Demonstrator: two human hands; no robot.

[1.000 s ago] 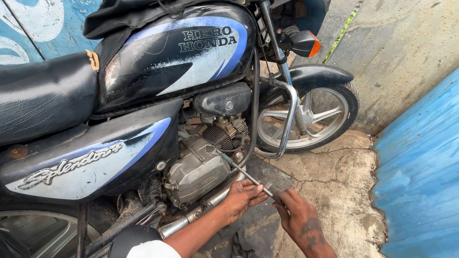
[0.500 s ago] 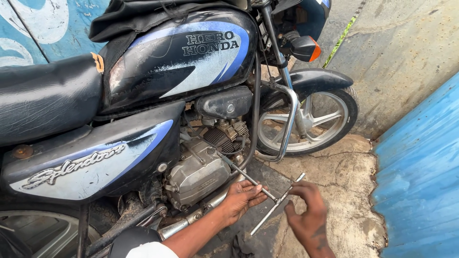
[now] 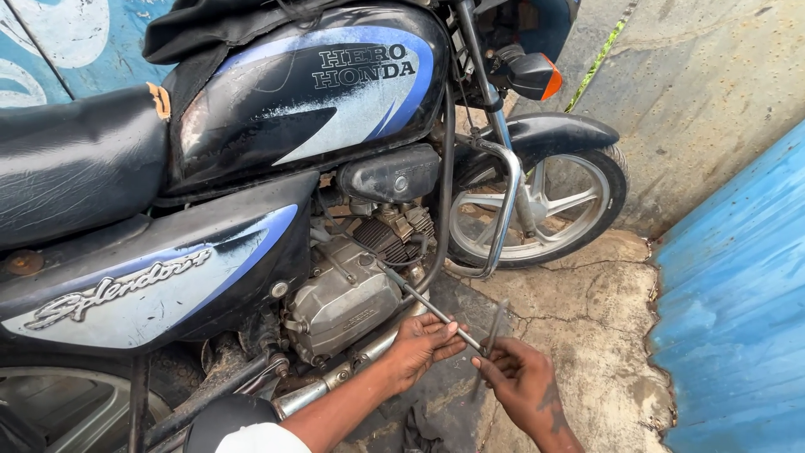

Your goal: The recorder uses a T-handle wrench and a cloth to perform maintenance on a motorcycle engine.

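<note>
A long metal T-handle wrench (image 3: 423, 304) runs from the grey engine case (image 3: 340, 298) of a black and blue motorcycle (image 3: 277, 109) down to my hands. My left hand (image 3: 422, 340) cups the wrench's shaft near its lower end, fingers curled loosely around it. Just right of it, my right hand (image 3: 524, 382) grips the crossbar (image 3: 495, 331) at the end of the shaft. The crossbar is blurred and stands nearly upright. The wrench's tip sits on the engine's side, below the finned cylinder (image 3: 390, 235).
The motorcycle's front wheel (image 3: 549, 205) and a chrome crash guard (image 3: 503, 210) stand right of the engine. The exhaust pipe (image 3: 335, 377) runs under my left forearm. Cracked concrete ground (image 3: 587, 327), a grey wall and a blue corrugated sheet (image 3: 738, 294) close in the right.
The crossbar has swung round in my right hand from a long slanted position to nearly upright. My left hand stays on the shaft, and the view has shifted slightly.
</note>
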